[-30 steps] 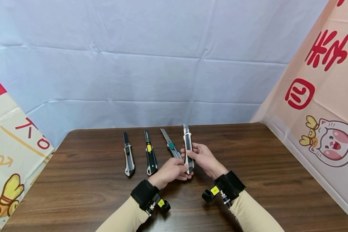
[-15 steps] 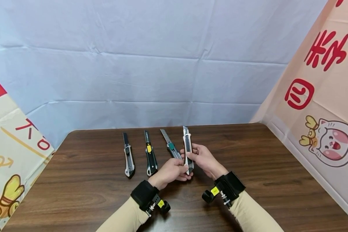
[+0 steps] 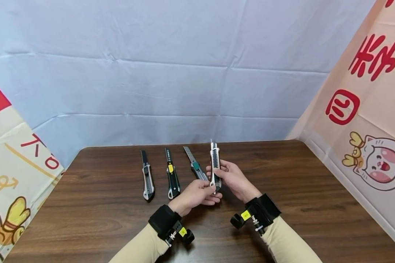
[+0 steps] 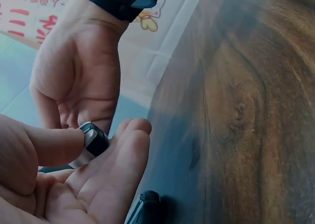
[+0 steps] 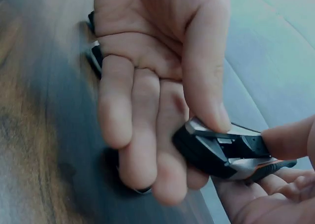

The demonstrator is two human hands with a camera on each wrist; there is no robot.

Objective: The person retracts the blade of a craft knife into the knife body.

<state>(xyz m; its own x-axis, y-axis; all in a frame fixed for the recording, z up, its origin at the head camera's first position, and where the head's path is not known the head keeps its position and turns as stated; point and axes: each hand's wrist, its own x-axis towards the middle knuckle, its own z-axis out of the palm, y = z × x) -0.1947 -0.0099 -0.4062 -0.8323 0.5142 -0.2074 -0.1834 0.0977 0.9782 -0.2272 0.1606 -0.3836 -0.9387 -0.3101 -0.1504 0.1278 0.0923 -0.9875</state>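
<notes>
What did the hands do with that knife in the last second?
Both hands turned the white utility knife a little, so it now shows its thin edge and stands a bit more upright. The right hand and left hand still hold it. The three knives lying on the table stayed where they were.

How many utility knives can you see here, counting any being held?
4. Three lie side by side on the table: grey knife, yellow-slider knife, green-slider knife. The held knife is gripped by both the left hand and right hand. None seems hidden.
</notes>
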